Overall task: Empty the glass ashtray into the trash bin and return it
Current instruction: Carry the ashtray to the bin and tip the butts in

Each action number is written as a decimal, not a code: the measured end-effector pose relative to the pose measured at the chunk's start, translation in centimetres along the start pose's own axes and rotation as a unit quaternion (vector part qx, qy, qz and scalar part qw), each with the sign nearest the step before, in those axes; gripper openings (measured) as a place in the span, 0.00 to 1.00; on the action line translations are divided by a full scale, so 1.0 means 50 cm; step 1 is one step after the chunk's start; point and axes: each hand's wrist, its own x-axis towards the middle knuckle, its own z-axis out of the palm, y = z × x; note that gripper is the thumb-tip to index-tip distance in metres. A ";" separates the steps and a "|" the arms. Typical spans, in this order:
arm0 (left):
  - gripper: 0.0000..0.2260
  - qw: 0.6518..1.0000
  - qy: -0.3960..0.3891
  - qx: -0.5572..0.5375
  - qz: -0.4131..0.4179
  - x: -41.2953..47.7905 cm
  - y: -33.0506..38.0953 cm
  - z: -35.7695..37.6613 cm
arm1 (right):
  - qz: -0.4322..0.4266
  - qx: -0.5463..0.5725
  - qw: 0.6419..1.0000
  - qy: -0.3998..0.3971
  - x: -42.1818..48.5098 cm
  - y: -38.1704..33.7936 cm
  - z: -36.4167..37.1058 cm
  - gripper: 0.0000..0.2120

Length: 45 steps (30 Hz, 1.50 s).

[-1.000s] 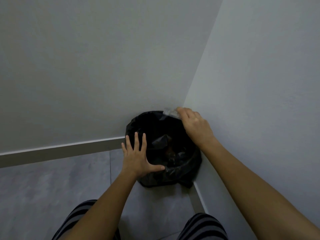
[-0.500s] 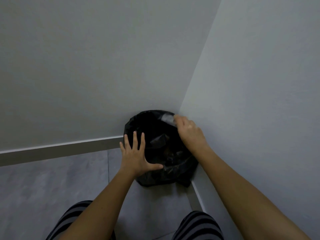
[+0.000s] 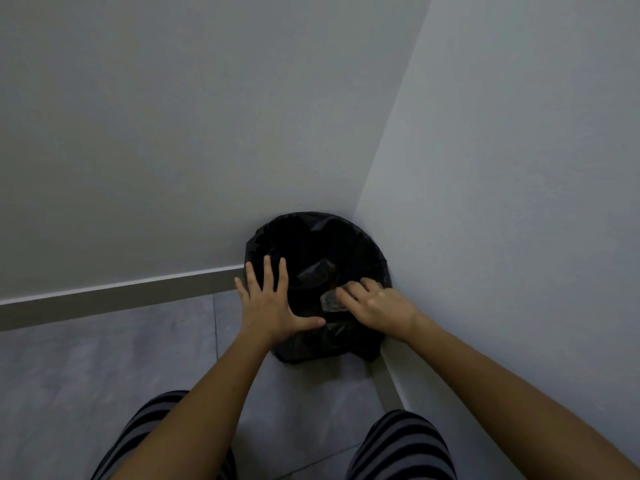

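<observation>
Black plastic lines the round trash bin [image 3: 311,237], which stands in the wall corner at centre frame. The right hand [image 3: 377,308] curls its fingers around the clear glass ashtray [image 3: 330,301] over the bin's lower right rim; the ashtray is blurred, so its tilt is unclear. The left hand [image 3: 272,304] lies flat, fingers spread, on the bin's left rim, gripping nothing.

Right hand [image 3: 382,310] grips the glass ashtray [image 3: 330,301] over the black-lined trash bin [image 3: 311,233] in the corner. Left hand [image 3: 273,299] is spread flat on the bin's rim, fingers open.
</observation>
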 end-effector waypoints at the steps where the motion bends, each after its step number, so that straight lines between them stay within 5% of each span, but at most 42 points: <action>1: 0.62 1.000 0.000 0.002 0.002 -0.001 0.000 0.000 | -0.010 -0.004 1.000 0.000 -0.004 -0.003 0.002 0.13; 3: 0.62 1.000 -0.001 0.001 0.005 -0.002 -0.003 0.000 | -0.039 -0.015 0.999 -0.001 -0.005 -0.005 0.004 0.12; 7: 0.61 1.000 -0.006 -0.013 -0.014 -0.004 0.006 -0.004 | 0.034 -0.001 0.999 0.015 0.001 0.006 0.000 0.15; 11: 0.61 1.000 -0.020 -0.010 -0.017 -0.001 0.012 -0.013 | -0.046 -0.021 0.998 0.044 -0.018 0.011 -0.001 0.13; 15: 0.61 0.999 -0.039 -0.005 -0.033 -0.003 0.007 -0.018 | 0.023 -0.055 0.996 0.067 -0.010 0.019 -0.010 0.14; 19: 0.61 0.998 -0.057 0.010 -0.039 -0.005 0.015 -0.028 | -0.059 -0.055 0.994 0.076 -0.026 0.017 -0.016 0.13; 23: 0.61 0.997 -0.066 0.019 -0.047 -0.002 0.013 -0.033 | 0.026 -0.051 0.995 0.085 -0.014 0.024 -0.027 0.14; 27: 0.61 0.996 -0.072 0.034 -0.044 0.001 0.010 -0.030 | -0.071 -0.059 0.992 0.086 -0.024 0.026 -0.033 0.13; 32: 0.61 0.997 -0.067 0.023 -0.044 0.004 0.009 -0.024 | 0.046 -0.047 0.992 0.104 0.007 0.043 -0.060 0.12; 37: 0.62 0.997 -0.063 0.031 -0.027 0.003 0.006 -0.015 | -0.061 -0.044 0.997 0.021 -0.024 0.004 -0.045 0.13; 42: 0.61 1.000 -0.019 -0.014 -0.019 -0.003 0.007 -0.015 | 0.178 0.092 0.980 -0.004 0.033 0.051 -0.079 0.17; 45: 0.60 0.995 0.041 -0.060 0.064 0.000 0.042 -0.028 | 0.363 0.322 0.874 -0.023 0.064 0.072 -0.086 0.19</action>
